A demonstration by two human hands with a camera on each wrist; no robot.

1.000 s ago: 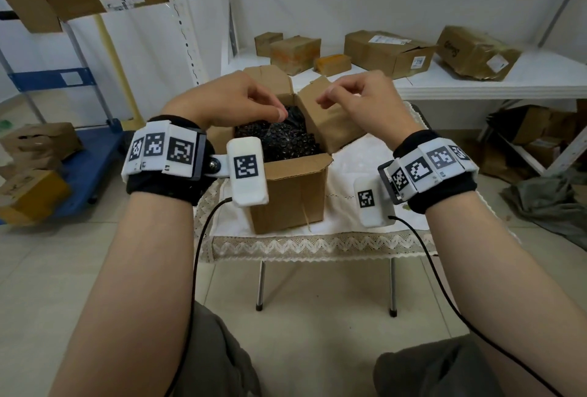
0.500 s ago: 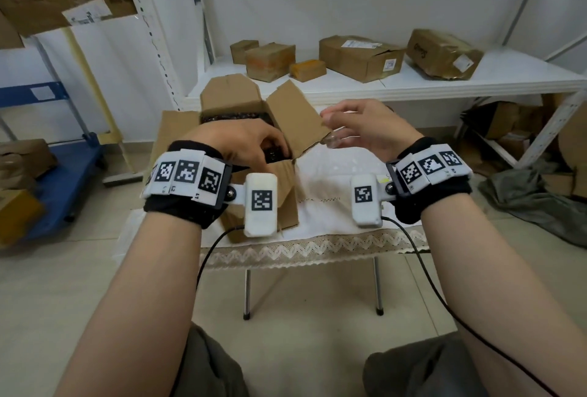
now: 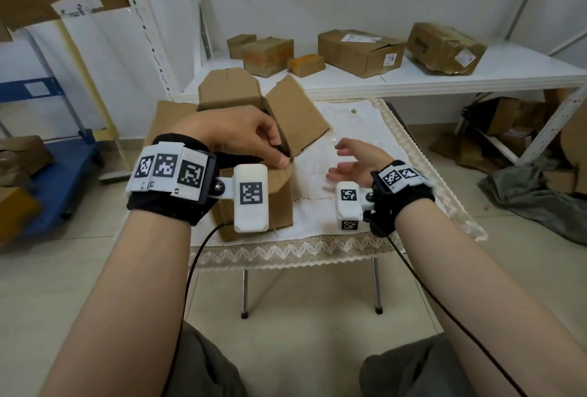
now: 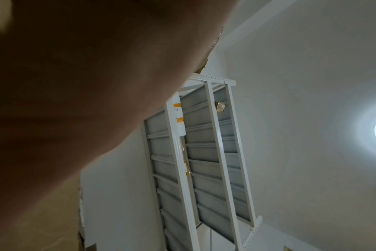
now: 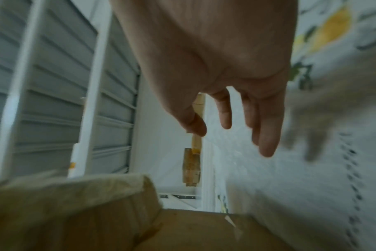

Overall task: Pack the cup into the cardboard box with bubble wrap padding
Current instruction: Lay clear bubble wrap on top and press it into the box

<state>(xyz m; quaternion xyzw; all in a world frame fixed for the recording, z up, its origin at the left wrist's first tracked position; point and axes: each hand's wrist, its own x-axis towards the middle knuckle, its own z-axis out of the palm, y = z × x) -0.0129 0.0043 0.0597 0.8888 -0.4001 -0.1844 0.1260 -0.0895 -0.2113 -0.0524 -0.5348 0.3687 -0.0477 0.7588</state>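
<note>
Counter [image 3: 365, 238]: small, metal legs, covered w/ white cloth [image 3: 359, 130], lace zigzag trim along near edge. Floor: pale tiles. Behind counter: white shelf [image 3: 413, 79] against white wall, carrying approx. five brown cartons [image 3: 362, 52], some taped/labelled. Under shelf, right of counter: more cartons and a grey cloth heap [image 3: 533, 199]. Left of counter: blue cart [image 3: 63, 174] w/ cartons. Wrist views show white metal racking and a ceiling light.

Cardboard box [image 3: 254, 206]: stands upright on left part of counter, opening facing up. Far flap stands upright, right flap tilts up and outward to the right, left flap lies out flat to the left. Dark bubble wrap [image 3: 281, 148] only just visible in the gap under the L hand; amt. inside cannot be told. Cup: not visible in any view; location cannot be told.

L hand [image 3: 235, 133]: over the box opening, palm down, fingers curled, thumb and fingertips at near-right corner of box, pinching the near flap edge. L wrist view mostly blocked by the hand.

R hand [image 3: 359, 158]: right of box, above the cloth, apart from box; grip spread, fingers loose, holds nothing. Motion-blurred.
</note>
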